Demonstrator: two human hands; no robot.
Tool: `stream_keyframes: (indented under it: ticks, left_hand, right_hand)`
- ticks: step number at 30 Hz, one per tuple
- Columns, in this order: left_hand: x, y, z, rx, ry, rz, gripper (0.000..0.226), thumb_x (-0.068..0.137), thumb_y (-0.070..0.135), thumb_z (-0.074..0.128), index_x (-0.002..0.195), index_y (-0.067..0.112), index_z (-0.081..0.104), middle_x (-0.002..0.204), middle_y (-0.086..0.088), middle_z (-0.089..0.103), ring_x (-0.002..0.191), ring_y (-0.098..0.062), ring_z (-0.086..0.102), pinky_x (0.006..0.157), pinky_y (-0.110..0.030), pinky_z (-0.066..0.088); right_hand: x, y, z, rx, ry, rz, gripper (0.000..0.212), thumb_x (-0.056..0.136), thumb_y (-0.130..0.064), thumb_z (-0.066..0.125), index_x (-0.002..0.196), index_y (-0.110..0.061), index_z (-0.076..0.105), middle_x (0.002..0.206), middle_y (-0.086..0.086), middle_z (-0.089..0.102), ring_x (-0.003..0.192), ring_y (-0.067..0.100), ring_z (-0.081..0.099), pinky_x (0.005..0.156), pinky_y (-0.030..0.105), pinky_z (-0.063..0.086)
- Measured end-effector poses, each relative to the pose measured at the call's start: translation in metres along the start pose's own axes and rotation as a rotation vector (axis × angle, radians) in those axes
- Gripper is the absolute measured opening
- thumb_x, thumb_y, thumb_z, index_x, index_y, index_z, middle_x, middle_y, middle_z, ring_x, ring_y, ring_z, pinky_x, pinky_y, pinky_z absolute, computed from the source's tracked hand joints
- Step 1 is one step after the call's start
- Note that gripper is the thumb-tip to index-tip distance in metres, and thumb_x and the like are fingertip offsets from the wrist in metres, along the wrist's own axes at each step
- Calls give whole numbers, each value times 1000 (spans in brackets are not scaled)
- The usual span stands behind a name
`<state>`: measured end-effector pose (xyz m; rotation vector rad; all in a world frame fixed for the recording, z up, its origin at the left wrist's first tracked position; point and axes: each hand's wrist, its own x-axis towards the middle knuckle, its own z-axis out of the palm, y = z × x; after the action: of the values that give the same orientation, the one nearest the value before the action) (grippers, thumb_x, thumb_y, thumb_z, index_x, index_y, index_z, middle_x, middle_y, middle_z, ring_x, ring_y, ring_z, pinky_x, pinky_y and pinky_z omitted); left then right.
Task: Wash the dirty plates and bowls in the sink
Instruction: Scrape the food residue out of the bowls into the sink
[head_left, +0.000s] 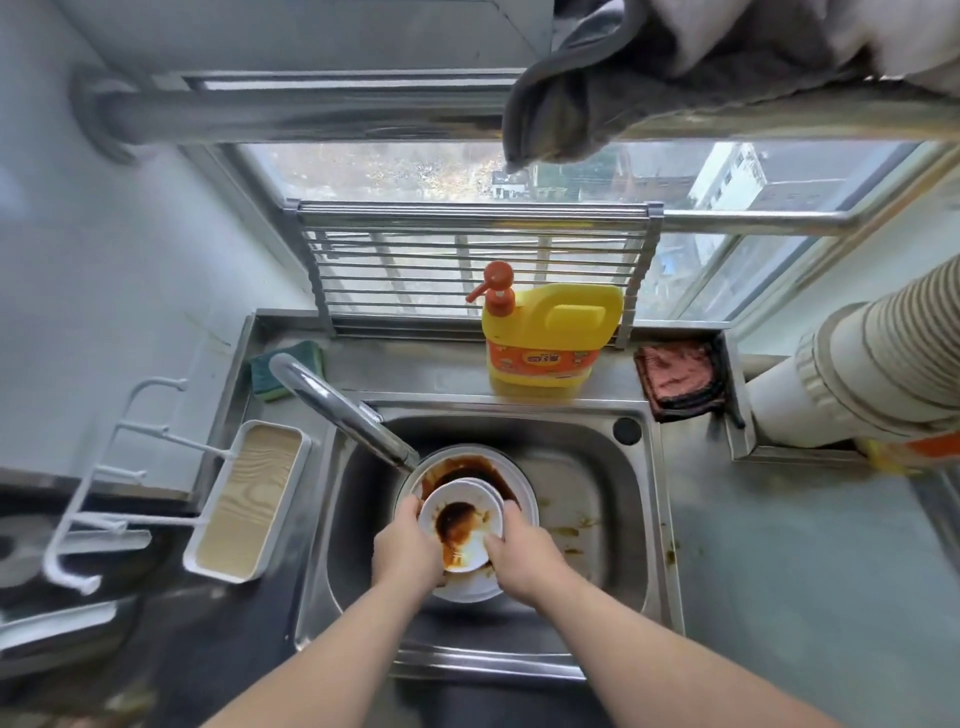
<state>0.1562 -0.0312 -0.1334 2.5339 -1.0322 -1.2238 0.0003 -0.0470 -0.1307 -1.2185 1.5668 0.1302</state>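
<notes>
A: Where is the dirty bowl (464, 525)?

B: On the stained plate (470, 470) in the sink (613, 499), under the faucet (337, 410).

A: Hand status?

B: Left hand (405, 551) grips the bowl's left rim; right hand (519, 553) grips its right rim, thumb inside.

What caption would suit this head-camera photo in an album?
Both hands, left and right, hold a sauce-stained bowl over a dirty plate in the sink.
</notes>
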Motion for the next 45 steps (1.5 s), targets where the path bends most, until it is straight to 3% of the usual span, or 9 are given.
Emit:
stream_keyframes:
  ticks: [4, 11, 15, 21, 27, 30, 32, 36, 45]
  left_hand:
    - [-17, 4, -3, -184, -81, 36, 37, 99, 23, 50, 129, 46, 49, 109, -2, 64, 91, -29, 68, 54, -34, 63]
    - [-47, 38, -16, -796, -297, -39, 30, 102, 25, 59, 126, 42, 57, 111, -9, 77, 102, -32, 74, 77, -40, 60]
    - [-74, 90, -20, -1140, -401, -61, 30, 109, 35, 50, 138, 40, 53, 118, -11, 77, 103, -32, 74, 79, -42, 61]
    - [-96, 158, -48, -1214, -205, 58, 29, 113, 37, 37, 140, 45, 44, 125, -9, 63, 108, -29, 66, 81, -42, 59]
    - [-79, 190, -88, -1238, -17, 106, 31, 112, 47, 37, 143, 41, 38, 131, -12, 54, 110, -33, 62, 84, -47, 62]
    - [-66, 198, -94, -1172, 36, 127, 33, 110, 52, 39, 143, 46, 39, 134, -11, 56, 108, -30, 64, 77, -43, 63]
    - [-59, 199, -96, -1131, 34, 120, 38, 109, 57, 40, 146, 49, 38, 137, -12, 55, 109, -30, 65, 70, -38, 62]
    - [-55, 200, -99, -1119, 7, 125, 34, 109, 56, 38, 142, 46, 42, 134, -11, 57, 111, -31, 64, 65, -36, 61]
    - [-54, 198, -101, -1147, 1, 127, 34, 112, 52, 34, 143, 41, 41, 128, -8, 59, 106, -27, 63, 66, -35, 54]
  right_hand:
    - [-8, -2, -7, 27, 46, 6, 59, 107, -21, 39, 160, -41, 22, 124, 7, 65, 94, 22, 68, 78, 36, 60]
    - [-37, -16, -67, 304, 132, -108, 42, 78, -51, 45, 112, -51, 70, 99, -9, 76, 94, 23, 69, 86, 48, 61]
    - [-74, -46, -129, 258, 255, -210, 55, 77, -58, 48, 129, -50, 66, 96, -17, 71, 93, 17, 63, 87, 42, 55]
    - [-106, -131, -204, -66, 732, -580, 36, 103, -30, 52, 137, -27, 64, 106, -2, 65, 94, 17, 60, 84, 37, 48]
    - [-57, -192, -224, -367, 401, -370, 53, 102, -62, 28, 141, -41, 56, 149, 7, 58, 134, 35, 52, 112, 56, 42]
    - [-24, -189, -222, -355, 328, -208, 96, 81, -91, 2, 122, -38, 70, 148, 4, 59, 137, 36, 50, 117, 68, 30]
    - [-13, -185, -219, -352, 321, -182, 94, 86, -86, 0, 130, -38, 68, 152, 2, 56, 142, 34, 46, 120, 71, 20]
    - [-22, -182, -214, -499, 373, -242, 48, 113, -45, 24, 161, -46, 27, 164, -1, 42, 147, 35, 42, 118, 71, 26]
    - [-19, -185, -212, -488, 470, -195, 60, 110, -56, 12, 137, -29, 58, 140, 6, 62, 127, 35, 55, 108, 64, 31]
